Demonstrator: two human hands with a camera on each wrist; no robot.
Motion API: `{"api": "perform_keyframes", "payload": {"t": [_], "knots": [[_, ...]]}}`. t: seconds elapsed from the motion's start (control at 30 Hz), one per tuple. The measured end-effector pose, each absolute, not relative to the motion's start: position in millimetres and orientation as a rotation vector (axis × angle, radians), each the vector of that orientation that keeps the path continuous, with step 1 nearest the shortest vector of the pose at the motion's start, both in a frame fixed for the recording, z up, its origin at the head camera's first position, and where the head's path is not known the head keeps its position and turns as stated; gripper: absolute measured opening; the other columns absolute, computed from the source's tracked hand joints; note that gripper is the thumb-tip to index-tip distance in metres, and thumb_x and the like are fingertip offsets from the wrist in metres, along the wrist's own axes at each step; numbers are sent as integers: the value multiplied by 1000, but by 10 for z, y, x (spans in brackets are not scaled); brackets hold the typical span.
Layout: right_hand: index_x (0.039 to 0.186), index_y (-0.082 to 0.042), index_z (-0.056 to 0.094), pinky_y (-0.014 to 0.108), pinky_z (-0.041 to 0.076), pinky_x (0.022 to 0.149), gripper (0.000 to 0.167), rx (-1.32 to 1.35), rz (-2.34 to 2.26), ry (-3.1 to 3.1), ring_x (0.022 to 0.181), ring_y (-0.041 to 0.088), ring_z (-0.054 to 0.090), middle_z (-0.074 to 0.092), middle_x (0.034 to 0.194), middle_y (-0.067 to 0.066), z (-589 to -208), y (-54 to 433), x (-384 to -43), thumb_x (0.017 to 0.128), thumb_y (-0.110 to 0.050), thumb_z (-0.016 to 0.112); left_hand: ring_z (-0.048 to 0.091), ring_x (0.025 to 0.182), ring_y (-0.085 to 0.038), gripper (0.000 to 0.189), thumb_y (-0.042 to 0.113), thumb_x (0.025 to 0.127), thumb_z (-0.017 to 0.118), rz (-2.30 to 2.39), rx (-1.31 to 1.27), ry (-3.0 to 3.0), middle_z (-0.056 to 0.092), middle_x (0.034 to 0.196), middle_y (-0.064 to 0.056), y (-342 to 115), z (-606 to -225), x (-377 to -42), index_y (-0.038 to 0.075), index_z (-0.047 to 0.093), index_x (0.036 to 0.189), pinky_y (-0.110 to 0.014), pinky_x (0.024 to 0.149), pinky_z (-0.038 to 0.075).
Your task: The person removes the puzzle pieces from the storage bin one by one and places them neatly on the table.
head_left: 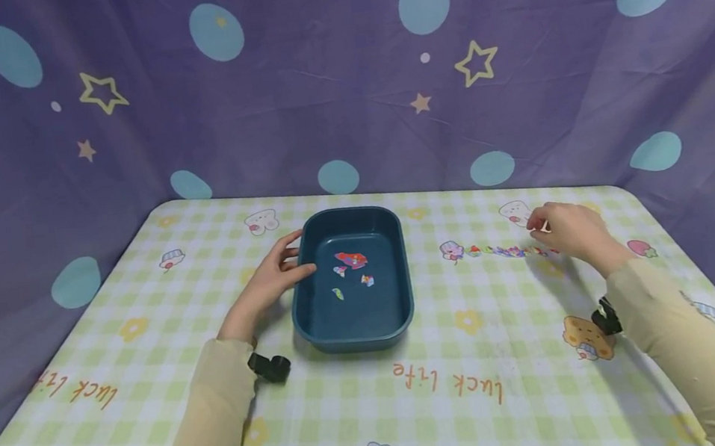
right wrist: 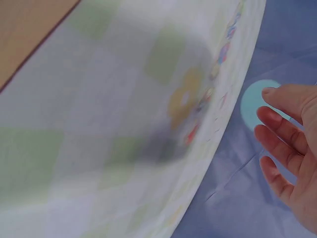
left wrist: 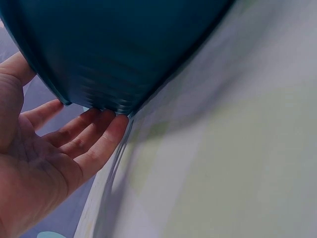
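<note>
Left hand [head_left: 271, 273] holding its edge, tray [head_left: 370, 318] sits apart from sticker row [head_left: 508, 252].

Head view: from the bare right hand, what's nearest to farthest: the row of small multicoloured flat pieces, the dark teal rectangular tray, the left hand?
1. Row of small multicoloured pieces: close by the right hand.
2. Dark teal tray: left of the row.
3. Left hand: at the tray's left side.

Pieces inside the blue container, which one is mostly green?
The narrow green piece, closest to the near end of the blue container; the large red piece and two small multicoloured pieces lie farther back.
</note>
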State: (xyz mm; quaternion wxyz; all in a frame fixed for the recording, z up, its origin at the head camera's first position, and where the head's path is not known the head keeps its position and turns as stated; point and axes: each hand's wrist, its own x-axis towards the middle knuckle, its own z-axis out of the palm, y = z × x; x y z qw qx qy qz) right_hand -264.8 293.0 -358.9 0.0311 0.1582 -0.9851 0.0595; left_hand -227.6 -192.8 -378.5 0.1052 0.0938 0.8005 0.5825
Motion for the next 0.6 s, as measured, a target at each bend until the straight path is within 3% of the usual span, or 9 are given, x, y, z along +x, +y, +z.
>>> {"api": "perform_keyframes", "payload": {"t": [0.2, 0.6], "knots": [[91, -13, 68, 35, 45, 57, 11, 624, 170, -2924, 67, 14, 58, 65, 85, 1, -3519, 2659, -2624, 82, -18, 63, 42, 122, -34, 73, 26, 85, 64, 1695, 279, 2398, 35, 138, -17, -1972, -3919, -2371, 27, 22, 145, -48, 94, 40], [91, -16, 68, 38, 44, 66, 12, 846, 152, -2788, 74, 17, 59, 65, 87, -1, -3420, 2009, -2639, 79, -20, 69, 44, 120, -34, 72, 23, 86, 64, 1705, 286, 2413, 36, 136, -17, -1969, -3940, -2373, 27, 23, 144, -48, 93, 41]]}}
